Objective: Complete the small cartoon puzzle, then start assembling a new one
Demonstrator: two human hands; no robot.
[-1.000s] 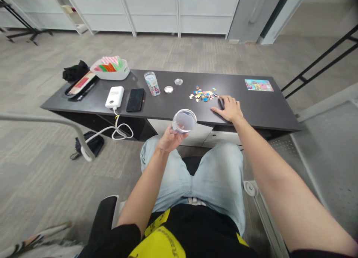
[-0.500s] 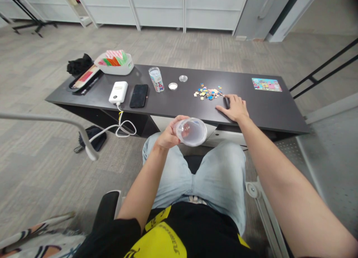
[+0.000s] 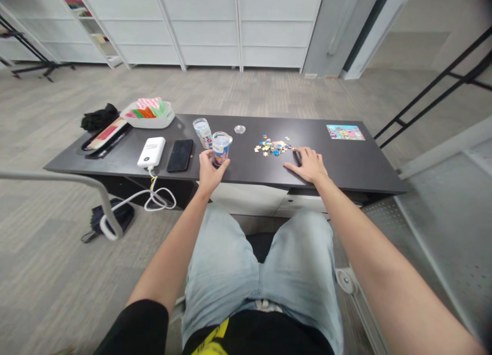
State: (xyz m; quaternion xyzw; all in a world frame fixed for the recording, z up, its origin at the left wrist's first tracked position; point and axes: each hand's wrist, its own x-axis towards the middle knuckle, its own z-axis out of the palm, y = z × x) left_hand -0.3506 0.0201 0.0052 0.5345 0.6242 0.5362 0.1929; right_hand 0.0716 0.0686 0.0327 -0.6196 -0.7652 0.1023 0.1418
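Note:
My left hand is wrapped round a clear plastic jar with a colourful printed side. The jar is upright at the table's near part, its mouth facing up. Just behind it stands a second clear printed jar. A clear round lid lies flat farther back; another lid is mostly hidden behind the held jar. My right hand rests on the dark table, fingers spread. Its fingertips are at the right edge of a heap of small jigsaw pieces.
A colourful picture card lies at the right. Toward the left are a black phone, a white power bank with a hanging cable, a white basket of coloured packets, a dark tray and a black cloth bundle.
My left hand has carried the jar from above my lap forward and left to the table, turning it upright. My right hand has stayed beside the pieces. The view has tilted up.

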